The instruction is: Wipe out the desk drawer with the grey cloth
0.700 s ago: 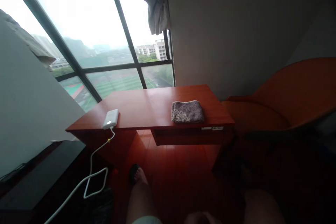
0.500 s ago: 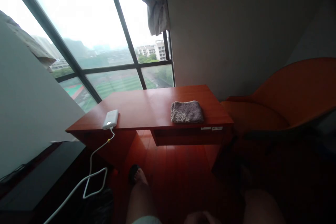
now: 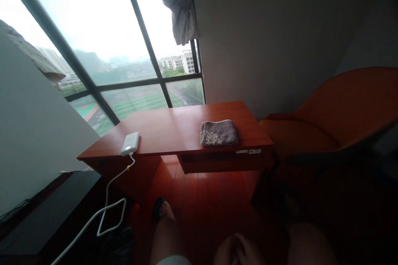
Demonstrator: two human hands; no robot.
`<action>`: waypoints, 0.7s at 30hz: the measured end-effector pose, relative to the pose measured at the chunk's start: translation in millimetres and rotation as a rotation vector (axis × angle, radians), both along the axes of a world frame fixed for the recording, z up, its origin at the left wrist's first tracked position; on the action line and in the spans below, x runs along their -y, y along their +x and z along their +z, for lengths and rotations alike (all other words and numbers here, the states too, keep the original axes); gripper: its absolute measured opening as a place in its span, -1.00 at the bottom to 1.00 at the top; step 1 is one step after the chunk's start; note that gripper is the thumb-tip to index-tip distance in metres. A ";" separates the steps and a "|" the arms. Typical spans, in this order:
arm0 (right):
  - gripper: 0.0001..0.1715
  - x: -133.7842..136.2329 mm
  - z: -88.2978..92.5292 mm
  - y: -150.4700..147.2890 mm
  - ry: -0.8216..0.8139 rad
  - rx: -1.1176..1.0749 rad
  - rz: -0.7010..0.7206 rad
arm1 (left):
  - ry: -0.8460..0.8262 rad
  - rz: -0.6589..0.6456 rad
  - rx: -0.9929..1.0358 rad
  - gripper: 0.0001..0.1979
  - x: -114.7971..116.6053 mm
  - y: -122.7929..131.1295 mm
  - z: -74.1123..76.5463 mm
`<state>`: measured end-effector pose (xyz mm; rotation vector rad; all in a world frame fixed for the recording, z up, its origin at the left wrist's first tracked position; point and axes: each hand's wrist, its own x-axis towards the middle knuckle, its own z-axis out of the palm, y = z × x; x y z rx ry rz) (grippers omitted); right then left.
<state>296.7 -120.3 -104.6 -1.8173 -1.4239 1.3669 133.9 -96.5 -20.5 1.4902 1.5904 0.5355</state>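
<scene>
Low at the bottom edge, between the legs, my left hand (image 3: 225, 251) and my right hand (image 3: 248, 250) are close together and touching. Both look closed, with fingers curled and nothing visible in them; the light is dim and their lower parts are cut off. Ahead of them, a folded purple-brown towel (image 3: 219, 133) with a pale pattern lies near the front edge of the reddish wooden desk (image 3: 174, 130). Toward the desk's left end lies a white power bank (image 3: 130, 143), with a white cable (image 3: 107, 192) plugged into its near end. Neither hand touches these things.
An orange chair (image 3: 329, 120) stands to the right of the desk. A dark low surface (image 3: 52, 215) lies at the left. Behind the desk is a large window (image 3: 93, 16) with a bundled curtain (image 3: 178, 6). My legs (image 3: 168, 236) extend toward the desk.
My hands have risen a little into view at the bottom edge, and both now show side by side. The view has shifted slightly; the towel and power bank stay put.
</scene>
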 end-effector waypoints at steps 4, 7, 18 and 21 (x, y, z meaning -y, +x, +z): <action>-0.48 -32.3 -6.9 2.7 0.079 -0.093 -0.042 | 0.030 -0.007 0.013 -0.53 1.3 17.3 -15.3; -0.51 -43.2 -15.2 11.7 0.030 -0.171 -0.159 | 0.218 0.004 -0.011 -0.42 -38.8 7.9 1.4; -0.64 -32.9 -36.9 4.5 -0.127 -0.187 -0.259 | 1.052 -0.222 -0.392 -0.43 -195.3 45.8 172.3; -0.64 -31.5 -49.7 4.5 -0.123 -0.156 -0.249 | 1.026 -0.271 -0.467 -0.34 -233.4 51.2 186.8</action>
